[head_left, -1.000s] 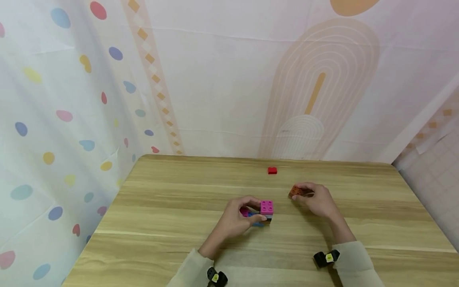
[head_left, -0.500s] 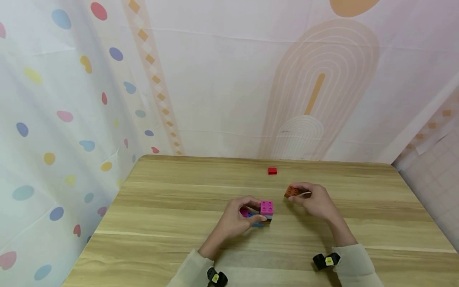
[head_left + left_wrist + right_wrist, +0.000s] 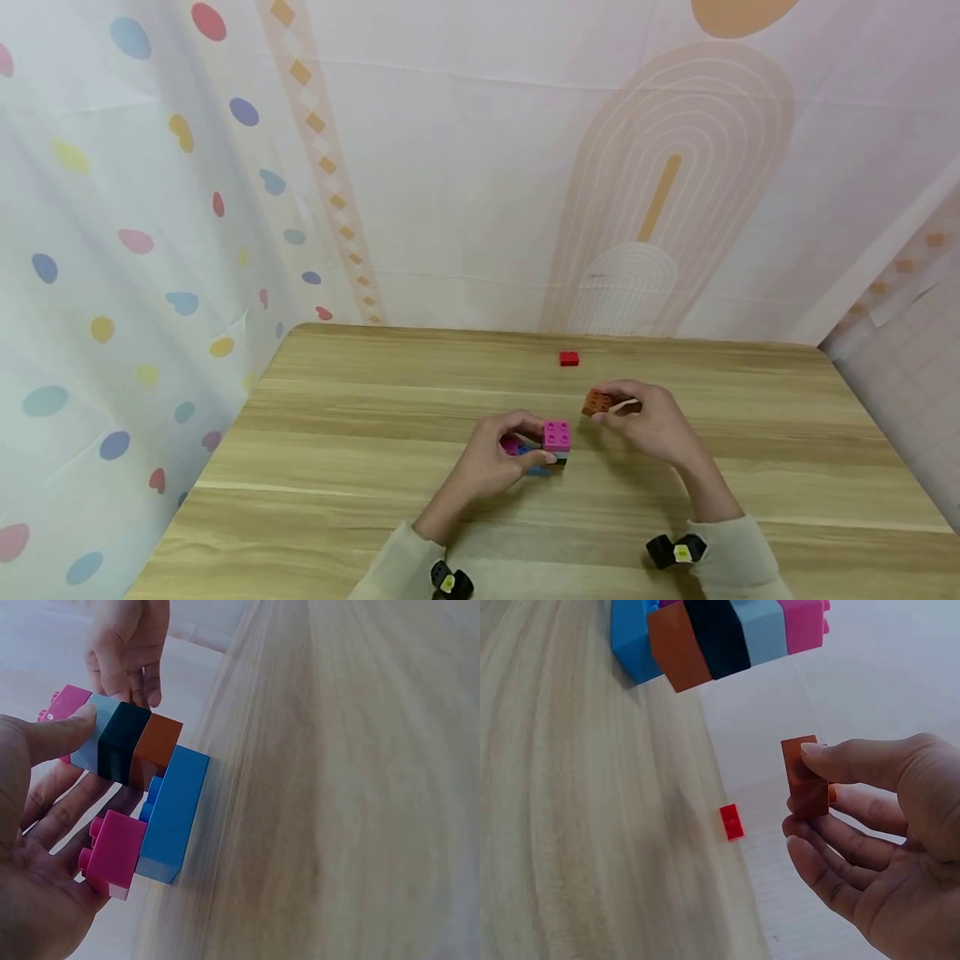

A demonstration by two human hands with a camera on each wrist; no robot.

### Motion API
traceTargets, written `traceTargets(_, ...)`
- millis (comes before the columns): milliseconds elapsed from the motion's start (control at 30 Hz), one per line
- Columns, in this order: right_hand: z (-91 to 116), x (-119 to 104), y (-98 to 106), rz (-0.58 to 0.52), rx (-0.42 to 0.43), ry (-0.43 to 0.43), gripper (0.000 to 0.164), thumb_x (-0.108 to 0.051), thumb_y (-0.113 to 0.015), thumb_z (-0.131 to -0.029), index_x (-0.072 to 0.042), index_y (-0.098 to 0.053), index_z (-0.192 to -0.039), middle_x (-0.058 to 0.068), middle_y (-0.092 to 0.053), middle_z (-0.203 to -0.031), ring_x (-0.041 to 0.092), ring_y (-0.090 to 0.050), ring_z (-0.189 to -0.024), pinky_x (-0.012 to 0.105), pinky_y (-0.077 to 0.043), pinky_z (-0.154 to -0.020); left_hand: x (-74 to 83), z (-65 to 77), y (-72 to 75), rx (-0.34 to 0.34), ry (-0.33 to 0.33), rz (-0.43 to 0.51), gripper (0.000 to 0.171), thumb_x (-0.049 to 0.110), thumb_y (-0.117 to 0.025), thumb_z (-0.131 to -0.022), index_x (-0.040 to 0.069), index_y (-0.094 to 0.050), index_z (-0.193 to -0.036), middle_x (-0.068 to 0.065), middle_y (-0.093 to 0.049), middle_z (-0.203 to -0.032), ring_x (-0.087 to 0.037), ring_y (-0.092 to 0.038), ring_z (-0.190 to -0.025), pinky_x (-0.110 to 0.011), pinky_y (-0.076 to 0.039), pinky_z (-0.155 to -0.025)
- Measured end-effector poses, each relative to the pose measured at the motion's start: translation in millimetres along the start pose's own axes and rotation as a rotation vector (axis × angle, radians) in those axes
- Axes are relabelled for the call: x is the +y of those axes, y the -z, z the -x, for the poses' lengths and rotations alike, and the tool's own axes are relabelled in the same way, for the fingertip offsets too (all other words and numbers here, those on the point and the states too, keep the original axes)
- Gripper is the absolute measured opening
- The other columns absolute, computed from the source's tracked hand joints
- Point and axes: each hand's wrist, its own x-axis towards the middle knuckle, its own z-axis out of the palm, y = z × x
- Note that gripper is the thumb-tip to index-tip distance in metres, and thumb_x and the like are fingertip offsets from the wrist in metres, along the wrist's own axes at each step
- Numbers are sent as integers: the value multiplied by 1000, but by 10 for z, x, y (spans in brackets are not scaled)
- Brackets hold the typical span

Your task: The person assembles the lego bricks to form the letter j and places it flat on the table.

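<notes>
My left hand (image 3: pixel 495 458) grips a stack of toy building bricks on the table, thumb on its near side and fingers behind. A long blue brick (image 3: pixel 176 814) forms the base. On one end rise an orange-brown brick (image 3: pixel 157 750), a black brick (image 3: pixel 124 742), a light blue brick (image 3: pixel 101 727) and a pink brick (image 3: pixel 557 435) on top. A second pink brick (image 3: pixel 118 851) sits on the base's other end, under the palm. To the right, my right hand (image 3: pixel 652 421) pinches an orange-brown brick (image 3: pixel 806 780) between thumb and fingers, studs up, above the table.
A small red brick (image 3: pixel 569 358) lies near the back edge of the wooden table (image 3: pixel 360 417). A patterned curtain (image 3: pixel 465 183) hangs behind the table and along its left side. Both wrists carry small black cameras.
My right hand has moved left with the orange-brown brick, closer to the stack. The left hand keeps its grip, and the stack has stayed in place.
</notes>
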Motion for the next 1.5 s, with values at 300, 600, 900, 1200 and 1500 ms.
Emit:
traceTargets(300, 40, -103, -3, 1, -7, 69, 36, -12, -77, -91, -8, -71, -127, 13, -71, -121, 27, -68, -103, 43, -59, -89, -10, 6, -3, -1, 4, 3, 27, 21, -84, -87, 20, -75, -113, 2, -78, -109, -17, -72, -99, -23, -54, -75)
traceTargets(600, 83, -217, 30, -2, -2, 155, 36, -14, -79, -90, -13, -72, -125, 5, -73, -121, 21, -69, -105, 47, -57, -92, -2, -4, -7, -4, -9, 1, 27, 20, -83, -88, 20, -75, -113, 1, -78, -109, -18, -72, -99, -23, -54, -74)
traceTargets(900, 130, -332, 36, -14, -18, 201, 36, -16, -79, -91, -14, -71, -126, 2, -74, -120, 19, -69, -106, 47, -57, -92, -6, -8, -1, -1, -13, 2, 26, 22, -83, -88, 22, -75, -112, 3, -78, -107, -17, -72, -98, -23, -54, -73)
traceTargets(1200, 166, -442, -9, 0, -50, 275, 36, -13, -78, -91, -17, -71, -127, -1, -74, -120, 18, -69, -107, 39, -58, -92, -15, 12, 18, -2, -9, 3, 24, 21, -83, -88, 23, -75, -110, 3, -77, -106, -14, -71, -97, -24, -55, -73)
traceTargets(1500, 182, -538, -96, -9, -82, 297, 37, -17, -80, -90, -18, -71, -126, -4, -73, -118, 17, -69, -107, 39, -58, -91, -6, 34, 54, -4, -29, 9, 23, 20, -82, -89, 23, -75, -111, 5, -77, -107, -13, -72, -98, -25, -58, -75)
